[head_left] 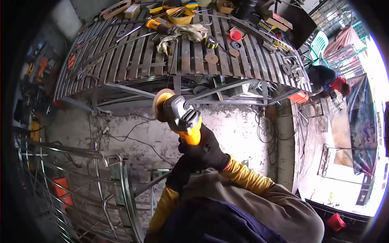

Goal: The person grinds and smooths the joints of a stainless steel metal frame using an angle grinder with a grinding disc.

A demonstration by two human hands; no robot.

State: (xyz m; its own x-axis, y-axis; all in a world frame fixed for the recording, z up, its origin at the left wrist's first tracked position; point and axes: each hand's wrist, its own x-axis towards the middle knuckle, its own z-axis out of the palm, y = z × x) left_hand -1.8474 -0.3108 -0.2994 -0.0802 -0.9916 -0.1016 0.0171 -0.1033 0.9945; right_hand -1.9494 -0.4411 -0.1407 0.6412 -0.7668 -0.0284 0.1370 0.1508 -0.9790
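A yellow and black angle grinder (188, 131) with a grey metal head is held up in front of my body. Its round disc (163, 104) faces up and to the left, standing clear of the workbench. My right hand (210, 150), in a black glove, is wrapped round the yellow body. Lower down, my left hand (184, 167), also black-gloved, is closed at the grinder's rear end, against my right hand. Most of the left fingers are hidden, and the two dark gloves merge where they meet.
A slatted metal workbench (142, 54) stands ahead, carrying a cloth (186, 34), a tape measure (211, 41), a red cup (235, 35) and loose discs. Shiny tube railings (127, 194) stand at lower left. Cables (129, 137) trail over the floor. Another person (324, 79) crouches at right.
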